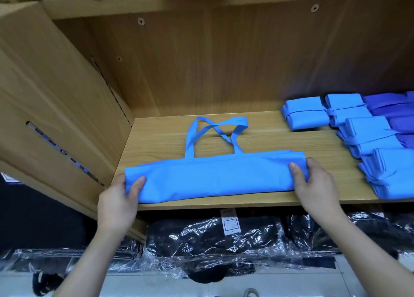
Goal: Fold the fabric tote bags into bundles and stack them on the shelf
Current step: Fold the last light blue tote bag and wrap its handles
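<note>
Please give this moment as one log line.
step: fold bag | left hand: grips end | right hand: grips end | bundles: shelf right

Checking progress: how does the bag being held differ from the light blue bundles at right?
The bag is a long strip with loose handles; the bundles are short, strap-wrapped. The left hand and right hand hold the bag; the bundles lie untouched. Both are light blue.

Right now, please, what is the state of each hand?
Left hand: grips the left end of the folded blue tote bag.
Right hand: grips the bag's right end.
</note>
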A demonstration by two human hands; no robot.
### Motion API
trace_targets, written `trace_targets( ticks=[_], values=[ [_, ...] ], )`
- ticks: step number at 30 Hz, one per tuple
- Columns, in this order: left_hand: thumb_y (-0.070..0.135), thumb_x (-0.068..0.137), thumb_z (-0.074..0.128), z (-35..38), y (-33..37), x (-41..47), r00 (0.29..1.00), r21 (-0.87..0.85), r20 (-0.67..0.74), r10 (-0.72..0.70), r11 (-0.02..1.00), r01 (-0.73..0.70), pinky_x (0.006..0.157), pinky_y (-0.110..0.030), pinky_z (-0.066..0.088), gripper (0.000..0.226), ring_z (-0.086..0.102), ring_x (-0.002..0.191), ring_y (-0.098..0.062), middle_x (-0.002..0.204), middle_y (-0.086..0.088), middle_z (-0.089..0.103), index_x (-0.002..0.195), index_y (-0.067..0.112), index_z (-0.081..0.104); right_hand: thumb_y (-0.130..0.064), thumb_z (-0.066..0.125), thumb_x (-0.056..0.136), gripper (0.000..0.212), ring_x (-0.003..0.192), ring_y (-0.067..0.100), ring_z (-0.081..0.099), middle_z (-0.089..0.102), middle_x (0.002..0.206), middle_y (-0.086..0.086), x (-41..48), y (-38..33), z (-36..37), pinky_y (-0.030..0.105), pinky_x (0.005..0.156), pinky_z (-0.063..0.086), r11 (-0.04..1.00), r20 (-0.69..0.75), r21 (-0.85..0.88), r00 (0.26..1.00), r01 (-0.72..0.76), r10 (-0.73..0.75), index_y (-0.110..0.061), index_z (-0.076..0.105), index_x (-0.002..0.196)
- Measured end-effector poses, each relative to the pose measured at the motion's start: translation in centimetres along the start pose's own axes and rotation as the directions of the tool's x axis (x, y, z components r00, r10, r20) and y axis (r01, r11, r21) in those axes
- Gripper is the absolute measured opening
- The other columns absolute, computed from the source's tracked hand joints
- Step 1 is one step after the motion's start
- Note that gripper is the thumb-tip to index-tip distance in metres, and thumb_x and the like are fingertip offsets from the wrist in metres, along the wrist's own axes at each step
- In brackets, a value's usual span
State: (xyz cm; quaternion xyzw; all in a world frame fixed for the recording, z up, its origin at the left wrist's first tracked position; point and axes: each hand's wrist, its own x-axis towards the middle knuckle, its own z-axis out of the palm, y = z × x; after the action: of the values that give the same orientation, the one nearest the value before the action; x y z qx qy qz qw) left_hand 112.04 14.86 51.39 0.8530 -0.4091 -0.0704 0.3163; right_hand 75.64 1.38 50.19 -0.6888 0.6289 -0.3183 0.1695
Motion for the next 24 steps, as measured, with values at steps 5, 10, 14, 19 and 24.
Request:
trace_targets(
  ticks=[5, 10, 14, 19, 24],
  values=[
    [0.049, 0.096, 0.042, 0.2, 0.6, -0.6, 0.998, 0.247, -0.014, 0.061, 0.967, -0.055, 0.053, -0.037, 0.04, 0.037, 0.049, 0.057, -0.037, 0.058, -0.014, 0.054, 0.081, 0.015, 0.04, -0.032, 0.039, 0.1, 0.029, 0.066, 0.046, 0.057, 0.059, 0.068, 0.027, 0.0, -1.2, 0.4, 0.04, 0.056, 0.031, 0.978, -0.053, -0.207, 0.999, -0.012, 0.001, -0.011, 0.038, 0.08],
    [0.051, 0.095, 0.046, 0.4, 0.9, -0.3, 0.997, 0.365, -0.073, 0.023, 0.931, 0.005, 0.056, -0.034, 0.038, 0.04, 0.053, 0.06, -0.037, 0.061, -0.014, 0.057, 0.084, 0.013, 0.05, -0.038, 0.03, 0.101, 0.04, 0.074, 0.04, 0.061, 0.063, 0.088, 0.02, 0.9, -1.1, 1.1, 0.038, 0.061, 0.033, 0.898, -0.019, -0.439, 0.999, -0.032, 0.026, -0.006, 0.049, 0.088],
    [0.034, 0.085, 0.071, 0.2, 0.6, 0.2, 0.983, 0.356, -0.15, 0.106, 0.933, -0.047, 0.061, -0.045, 0.046, 0.028, 0.053, 0.077, -0.037, 0.08, -0.015, 0.056, 0.083, 0.011, 0.056, -0.037, 0.032, 0.1, 0.045, 0.074, 0.039, 0.061, 0.062, 0.095, 0.017, 1.0, -1.1, 1.5, 0.039, 0.065, 0.037, 0.857, -0.03, -0.514, 0.999, -0.041, 0.03, -0.002, 0.059, 0.094],
    [0.046, 0.091, 0.052, 2.1, 2.3, -0.8, 0.82, 0.307, 0.275, 0.502, 0.762, -0.57, 0.1, -0.049, 0.041, 0.037, 0.05, 0.124, -0.027, 0.136, 0.0, 0.055, 0.126, 0.035, 0.057, -0.036, 0.039, 0.098, 0.041, 0.069, 0.037, 0.058, 0.058, 0.096, 0.017, 1.0, -1.1, 1.7, 0.044, 0.079, 0.038, 0.846, -0.023, -0.529, 0.998, -0.059, 0.056, -0.002, 0.06, 0.099],
    [0.063, 0.093, 0.027, 3.6, 2.5, -2.1, 0.792, 0.359, 0.394, 0.467, 0.715, -0.6, 0.107, -0.043, 0.025, 0.047, 0.046, 0.127, -0.018, 0.141, 0.01, 0.05, 0.134, 0.048, 0.047, -0.013, 0.059, 0.084, 0.054, 0.12, 0.038, 0.045, 0.042, 0.134, 0.019, 0.8, -3.2, 1.0, 0.052, 0.092, 0.038, 0.868, 0.018, -0.479, 0.99, 0.133, -0.142, -0.018, 0.044, 0.136]
  ],
)
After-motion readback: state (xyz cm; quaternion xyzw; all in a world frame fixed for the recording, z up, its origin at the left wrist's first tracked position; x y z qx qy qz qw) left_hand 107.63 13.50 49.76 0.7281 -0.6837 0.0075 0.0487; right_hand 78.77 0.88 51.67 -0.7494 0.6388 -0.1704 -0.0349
